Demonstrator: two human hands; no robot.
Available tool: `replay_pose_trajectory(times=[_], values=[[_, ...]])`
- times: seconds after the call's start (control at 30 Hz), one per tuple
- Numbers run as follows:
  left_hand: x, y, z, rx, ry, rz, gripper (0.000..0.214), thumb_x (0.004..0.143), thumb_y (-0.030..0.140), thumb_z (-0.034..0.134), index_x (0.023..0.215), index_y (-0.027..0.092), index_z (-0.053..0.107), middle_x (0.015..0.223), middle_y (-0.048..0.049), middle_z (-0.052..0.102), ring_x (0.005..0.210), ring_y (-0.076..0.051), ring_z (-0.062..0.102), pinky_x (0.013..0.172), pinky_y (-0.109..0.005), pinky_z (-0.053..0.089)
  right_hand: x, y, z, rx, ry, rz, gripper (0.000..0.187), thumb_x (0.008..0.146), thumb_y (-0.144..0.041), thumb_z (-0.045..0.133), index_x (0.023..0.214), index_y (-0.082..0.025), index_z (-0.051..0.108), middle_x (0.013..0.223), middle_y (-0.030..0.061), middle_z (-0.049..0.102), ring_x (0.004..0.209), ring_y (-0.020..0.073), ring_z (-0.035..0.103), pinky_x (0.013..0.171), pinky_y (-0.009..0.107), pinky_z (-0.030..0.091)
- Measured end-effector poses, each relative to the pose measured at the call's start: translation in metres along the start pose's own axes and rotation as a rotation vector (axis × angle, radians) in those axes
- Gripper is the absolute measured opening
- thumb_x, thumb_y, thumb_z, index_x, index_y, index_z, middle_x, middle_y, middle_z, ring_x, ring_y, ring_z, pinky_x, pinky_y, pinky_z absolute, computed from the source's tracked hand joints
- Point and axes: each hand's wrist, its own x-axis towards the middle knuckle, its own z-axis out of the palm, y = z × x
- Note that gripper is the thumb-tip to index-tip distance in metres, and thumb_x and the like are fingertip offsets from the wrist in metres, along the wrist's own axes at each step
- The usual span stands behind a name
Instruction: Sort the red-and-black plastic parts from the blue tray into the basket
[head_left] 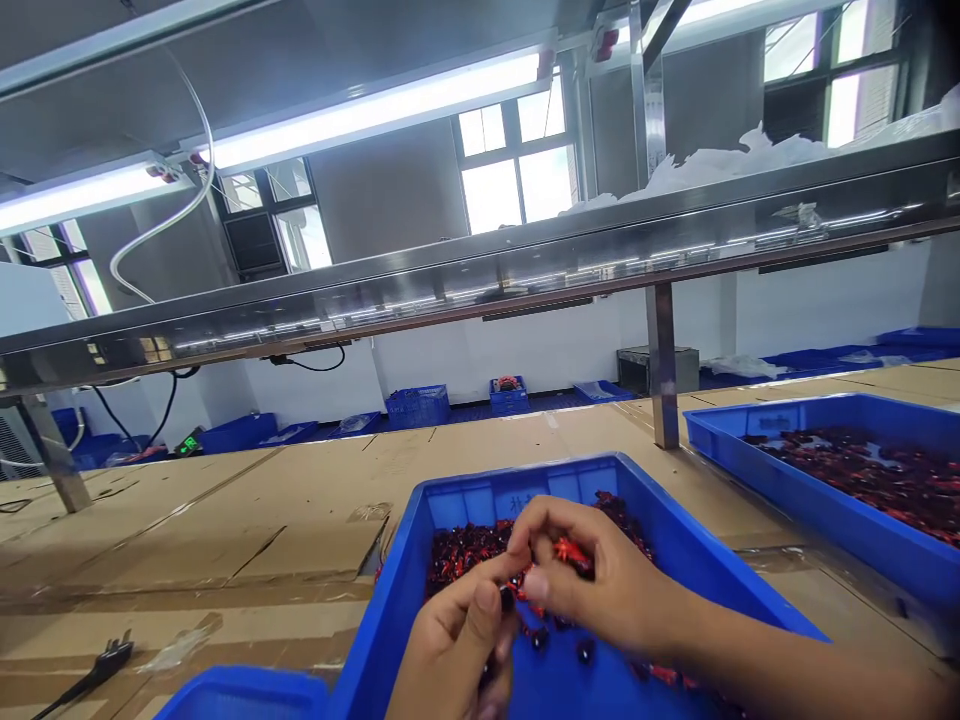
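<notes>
Numbering two: hands [450,645] and shelf legs [664,370]. Numbering three: blue trays [697,570] on the table [300,510]. Numbering four: windows [491,190]. Numbering one each: plug [112,656], shelf [450,290], table. Running beyond counting: dark red pieces [465,545].

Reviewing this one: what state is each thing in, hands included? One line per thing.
Left hand: thumb and forefinger pinching a small dark piece
Right hand: fingers curled near the left fingertips; what it holds is unclear
Middle blue tray: partly filled, some floor bare
Right blue tray: red and dark pieces inside
Power plug: unplugged, lying on cardboard
Fluorescent tube: lit
Green display: lit
</notes>
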Motion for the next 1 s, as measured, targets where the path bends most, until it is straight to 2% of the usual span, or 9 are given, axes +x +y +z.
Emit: replay_pose_trajectory(times=[0.1, 0.23, 0.37, 0.47, 0.53, 0.67, 0.77, 0.9, 1.0], values=[[-0.001, 0.0, 0.0, 0.033, -0.002, -0.02, 0.066, 0.071, 0.07, 0.066, 0.111, 0.018, 0.066, 0.054, 0.0083, 0.039, 0.034, 0.0, 0.026, 0.034, -0.014, 0.021, -0.007, -0.009, 0.003, -0.393, -0.147, -0.291, 0.043, 0.076, -0.016, 0.071, 0.117, -0.023, 0.062, 0.099, 0.0023, 0.071, 0.086, 0.0177, 0.066, 0.08, 0.028, 0.049], [-0.002, 0.003, 0.0, 0.003, 0.013, -0.045, 0.074, 0.069, 0.075, 0.063, 0.115, 0.017, 0.063, 0.053, 0.0091, 0.037, 0.034, -0.001, 0.025, 0.031, -0.014, 0.023, -0.01, -0.014, 0.012, -0.425, -0.189, -0.273, 0.039, 0.088, -0.013, 0.059, 0.124, -0.028, 0.058, 0.112, 0.0008, 0.07, 0.098, 0.0154, 0.066, 0.087, 0.026, 0.048], [0.001, 0.006, -0.003, -0.218, 0.014, -0.125, 0.06, 0.083, 0.071, 0.05, 0.111, 0.018, 0.059, 0.062, 0.006, 0.046, 0.034, -0.002, 0.028, 0.03, -0.014, 0.019, -0.004, -0.009, 0.013, -0.024, 0.009, 0.098, 0.014, 0.092, -0.033, 0.057, 0.096, -0.022, 0.064, 0.07, -0.0035, 0.06, 0.057, 0.0092, 0.056, 0.056, 0.02, 0.047], [0.008, 0.008, -0.007, -0.43, 0.085, -0.299, 0.053, 0.094, 0.062, 0.034, 0.109, 0.017, 0.055, 0.06, 0.0052, 0.044, 0.034, -0.005, 0.034, 0.029, -0.015, 0.02, 0.003, -0.001, 0.006, 0.498, 0.104, 0.491, 0.035, 0.093, -0.049, 0.044, 0.08, -0.019, 0.056, 0.061, -0.0066, 0.043, 0.038, 0.0051, 0.026, 0.032, 0.016, 0.014], [0.012, 0.007, -0.01, -0.512, 0.199, -0.467, 0.048, 0.096, 0.057, 0.03, 0.108, 0.016, 0.052, 0.059, 0.0036, 0.044, 0.039, -0.009, 0.044, 0.033, -0.017, 0.032, 0.006, 0.005, 0.003, 0.555, 0.089, 0.56, 0.04, 0.092, -0.054, 0.045, 0.077, -0.018, 0.054, 0.06, -0.0061, 0.042, 0.039, 0.0051, 0.024, 0.032, 0.016, 0.008], [0.013, 0.002, -0.01, -0.535, 0.292, -0.549, 0.045, 0.096, 0.049, 0.039, 0.119, 0.011, 0.048, 0.071, -0.0052, 0.057, 0.059, -0.017, 0.061, 0.061, -0.029, 0.054, 0.002, 0.008, 0.011, 0.008, -0.01, 0.413, 0.039, 0.081, -0.051, 0.067, 0.065, -0.018, 0.055, 0.05, -0.0058, 0.048, 0.041, 0.0068, 0.036, 0.038, 0.018, 0.025], [0.01, 0.001, -0.008, -0.544, 0.166, -0.531, 0.053, 0.095, 0.049, 0.034, 0.129, 0.009, 0.043, 0.071, -0.0061, 0.058, 0.054, -0.019, 0.059, 0.047, -0.026, 0.046, -0.006, 0.004, 0.022, -0.503, -0.161, 0.132, 0.016, 0.072, -0.029, 0.076, 0.084, -0.021, 0.069, 0.072, -0.0016, 0.069, 0.062, 0.0138, 0.061, 0.057, 0.022, 0.04], [0.008, 0.002, -0.009, -0.508, 0.104, -0.5, 0.06, 0.087, 0.038, 0.041, 0.138, 0.007, 0.034, 0.068, -0.0054, 0.057, 0.055, -0.024, 0.059, 0.041, -0.029, 0.04, -0.01, -0.002, 0.026, -0.938, -0.379, 0.002, 0.019, 0.077, -0.037, 0.074, 0.087, -0.021, 0.069, 0.079, 0.0025, 0.073, 0.069, 0.0224, 0.068, 0.056, 0.026, 0.039], [0.008, 0.001, -0.01, -0.481, 0.108, -0.442, 0.079, 0.062, 0.009, 0.048, 0.139, 0.004, 0.035, 0.085, -0.0113, 0.065, 0.063, -0.021, 0.062, 0.053, -0.029, 0.046, -0.008, -0.003, 0.02, -1.04, -0.41, -0.044, 0.018, 0.083, -0.038, 0.07, 0.089, -0.022, 0.068, 0.081, 0.0017, 0.073, 0.071, 0.0221, 0.068, 0.055, 0.026, 0.037]])
